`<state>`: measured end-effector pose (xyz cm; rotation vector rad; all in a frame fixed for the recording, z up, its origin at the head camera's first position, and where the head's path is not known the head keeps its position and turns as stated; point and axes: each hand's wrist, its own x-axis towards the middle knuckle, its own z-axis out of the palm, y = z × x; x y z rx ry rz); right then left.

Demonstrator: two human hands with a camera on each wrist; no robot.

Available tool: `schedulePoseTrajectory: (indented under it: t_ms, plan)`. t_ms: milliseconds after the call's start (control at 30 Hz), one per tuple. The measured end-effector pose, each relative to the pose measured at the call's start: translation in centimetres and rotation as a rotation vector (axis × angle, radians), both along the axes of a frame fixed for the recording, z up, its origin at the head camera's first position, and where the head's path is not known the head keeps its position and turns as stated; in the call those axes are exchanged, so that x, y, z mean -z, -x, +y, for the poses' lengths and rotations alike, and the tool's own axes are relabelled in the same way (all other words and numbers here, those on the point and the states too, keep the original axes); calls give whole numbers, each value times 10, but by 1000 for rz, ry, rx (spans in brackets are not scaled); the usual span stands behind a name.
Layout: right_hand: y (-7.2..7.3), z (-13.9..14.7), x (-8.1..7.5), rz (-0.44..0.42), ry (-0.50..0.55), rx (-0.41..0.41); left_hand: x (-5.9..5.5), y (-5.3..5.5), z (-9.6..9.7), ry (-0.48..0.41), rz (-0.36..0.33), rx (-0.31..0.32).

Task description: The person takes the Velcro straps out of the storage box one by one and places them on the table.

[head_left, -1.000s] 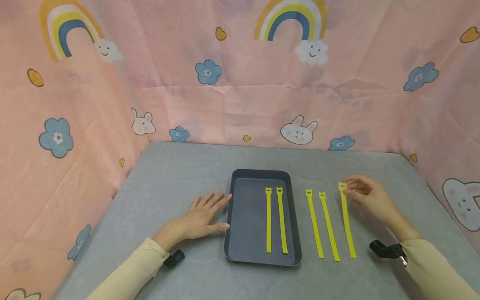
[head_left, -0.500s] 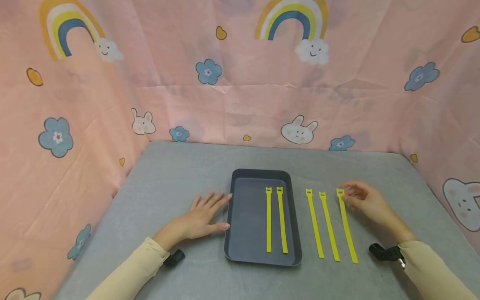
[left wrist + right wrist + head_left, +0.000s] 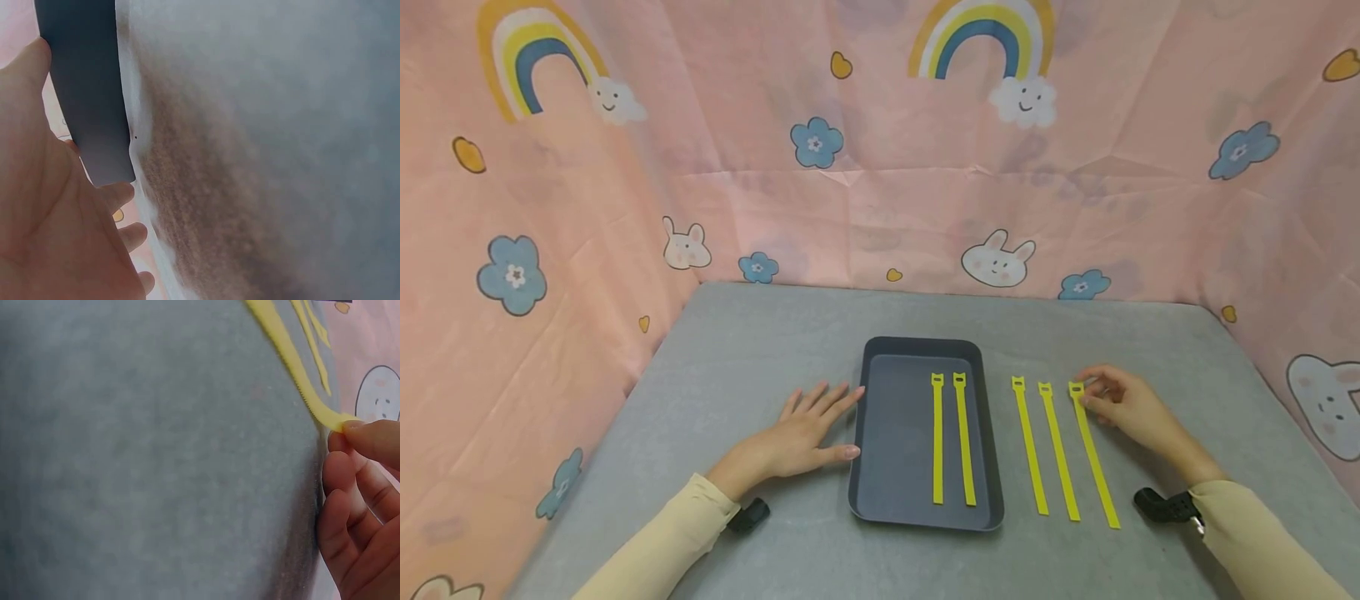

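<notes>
My right hand point(image 3: 1131, 408) pinches the slotted head end of a yellow cable tie point(image 3: 1097, 458) between thumb and finger. In the right wrist view this cable tie point(image 3: 294, 362) bends up off the table towards the fingertips. Two more yellow cable ties, a left one point(image 3: 1030, 450) and a right one point(image 3: 1060, 454), lie to its left. The dark grey tray point(image 3: 887, 433) holds two others, a left one point(image 3: 937, 442) and a right one point(image 3: 966, 442), side by side in its right half. Fingers spread, my left hand point(image 3: 801, 433) rests with thumb and index fingertip at the tray's left edge.
A grey cloth-like surface covers the table point(image 3: 737, 350). Pink printed curtain point(image 3: 880, 208) hangs behind it and along both sides. Each wrist wears a black band, one at the left sleeve point(image 3: 655, 542) and one at the right sleeve point(image 3: 1262, 533).
My right hand has moved slightly left and nearer, carrying the cable tie's head beside the other two on the table. The tie now slants more. My left hand and the tray stay put.
</notes>
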<state>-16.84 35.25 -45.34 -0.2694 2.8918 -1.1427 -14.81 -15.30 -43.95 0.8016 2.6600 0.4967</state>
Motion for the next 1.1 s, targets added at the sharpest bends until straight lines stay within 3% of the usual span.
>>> schedulePoseTrajectory:
  t_ms: [633,1100]
  plan:
    - [1,-5,3,35,-82,48,-1,0,1,8,10,9]
    - [2,-5,4,14,-110,62,-1,0,1,3,16,8]
